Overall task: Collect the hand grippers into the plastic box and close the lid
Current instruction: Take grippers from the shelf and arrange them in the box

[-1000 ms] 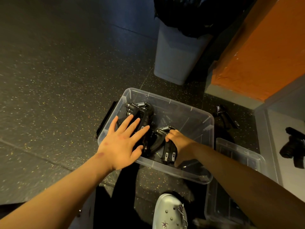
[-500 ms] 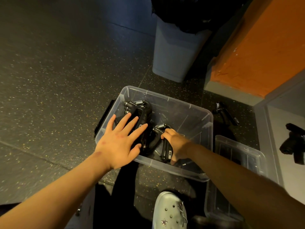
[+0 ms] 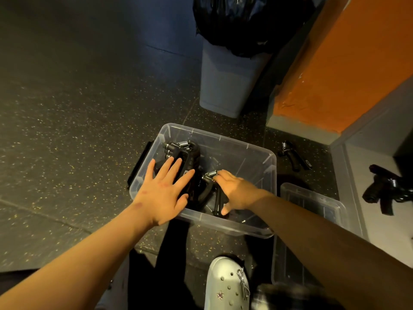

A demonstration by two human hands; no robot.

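inside box (image 3: 220,139): grippers (image 3: 192,153) bunched l, r half open

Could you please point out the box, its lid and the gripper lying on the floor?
box (image 3: 220,139): head view, far rim.
lid (image 3: 312,199): head view, near its far edge.
gripper (image 3: 293,161): head view, on a handle.

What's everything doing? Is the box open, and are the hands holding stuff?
Plastic box: open, lid off.
Lid: lying on the floor beside it.
Left hand: flat over the box.
Right hand: gripping a hand gripper inside the box.
Floor gripper: outside the box.
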